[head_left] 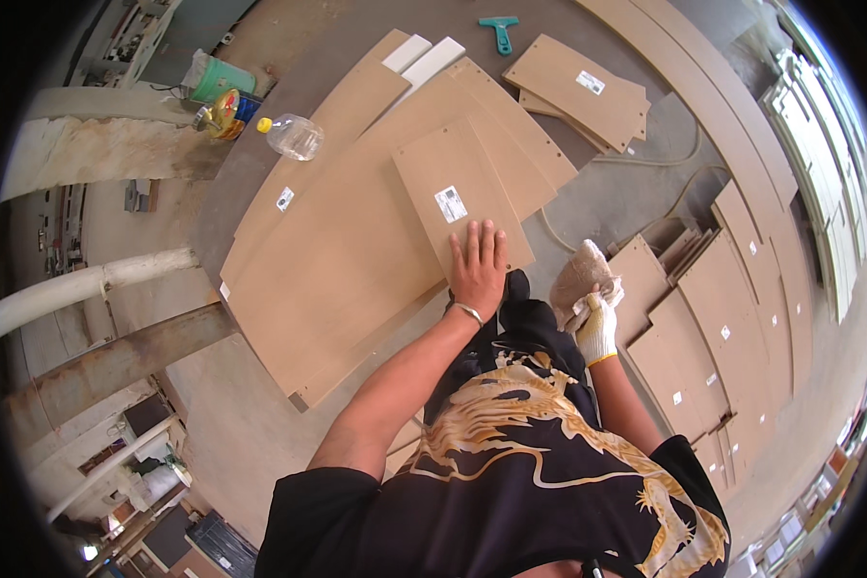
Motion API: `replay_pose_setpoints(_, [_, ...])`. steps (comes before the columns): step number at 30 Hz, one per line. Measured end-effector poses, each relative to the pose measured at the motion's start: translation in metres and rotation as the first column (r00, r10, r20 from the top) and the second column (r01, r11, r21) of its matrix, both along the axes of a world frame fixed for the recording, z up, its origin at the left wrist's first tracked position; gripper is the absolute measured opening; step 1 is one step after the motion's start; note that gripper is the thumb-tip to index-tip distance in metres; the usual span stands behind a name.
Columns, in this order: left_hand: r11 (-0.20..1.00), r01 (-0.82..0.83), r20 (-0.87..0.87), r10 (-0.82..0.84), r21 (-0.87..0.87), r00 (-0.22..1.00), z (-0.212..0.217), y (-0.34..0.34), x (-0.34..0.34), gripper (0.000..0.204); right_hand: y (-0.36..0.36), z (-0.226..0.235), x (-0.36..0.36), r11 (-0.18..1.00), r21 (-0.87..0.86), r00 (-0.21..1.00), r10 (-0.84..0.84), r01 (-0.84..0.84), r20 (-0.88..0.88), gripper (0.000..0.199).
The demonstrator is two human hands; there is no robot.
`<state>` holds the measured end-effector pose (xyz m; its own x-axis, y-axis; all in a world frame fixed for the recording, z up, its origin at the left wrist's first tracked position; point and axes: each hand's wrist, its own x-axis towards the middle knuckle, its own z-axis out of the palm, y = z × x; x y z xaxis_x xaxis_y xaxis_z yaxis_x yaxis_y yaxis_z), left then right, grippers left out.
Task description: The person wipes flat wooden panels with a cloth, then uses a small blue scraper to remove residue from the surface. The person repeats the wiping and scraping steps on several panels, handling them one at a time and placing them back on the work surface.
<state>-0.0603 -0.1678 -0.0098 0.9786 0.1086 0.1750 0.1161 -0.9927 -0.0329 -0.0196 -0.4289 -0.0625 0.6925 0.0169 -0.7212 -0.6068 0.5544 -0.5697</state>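
My left hand (479, 270) is bare, with a bracelet at the wrist, and lies with its fingers stretched out on the near end of a small brown panel (433, 164). A white label (450, 204) is stuck on that panel, just ahead of my fingertips. Beneath it spreads a large brown panel (328, 275), with more boards (491, 116) fanned out at the far side. My right hand (599, 332), in a white knit glove, is closed round a crumpled whitish rag (580, 275). The rag hangs beside the table, apart from the panels.
A clear bottle (297, 138) with a yellow cap lies at the table's far left. Farther off are a teal scraper (501, 34) and a small stack of labelled boards (588, 87). Stacked brown panels (732, 299) stand at the right; a hose (679, 159) runs between.
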Motion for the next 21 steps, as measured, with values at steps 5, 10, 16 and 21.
replay_pose_setpoints(5, [0.738,-0.11,0.319,0.415,-0.665,0.852,0.052,0.022,-0.009,0.056,-0.009,0.004,0.035,0.991,0.026,0.992,0.129,-0.129,0.009,0.056])
replay_pose_setpoints(10, [-0.268,0.204,-0.129,0.847,-0.942,0.516,0.069,0.047,-0.044,0.036,0.004,0.0,0.052,0.997,0.07,0.994,0.039,-0.032,-0.099,0.046])
replay_pose_setpoints(16, [-0.791,0.032,-0.611,0.497,-0.611,0.616,0.005,0.032,-0.075,0.034,0.064,0.07,0.059,0.864,-0.244,0.873,0.475,-0.44,0.109,0.022])
replay_pose_setpoints(21, [-0.653,-0.535,-0.823,0.265,-0.537,0.502,0.005,0.025,-0.078,0.042,0.15,0.089,0.057,0.479,-0.876,0.108,0.875,-0.051,0.472,0.045])
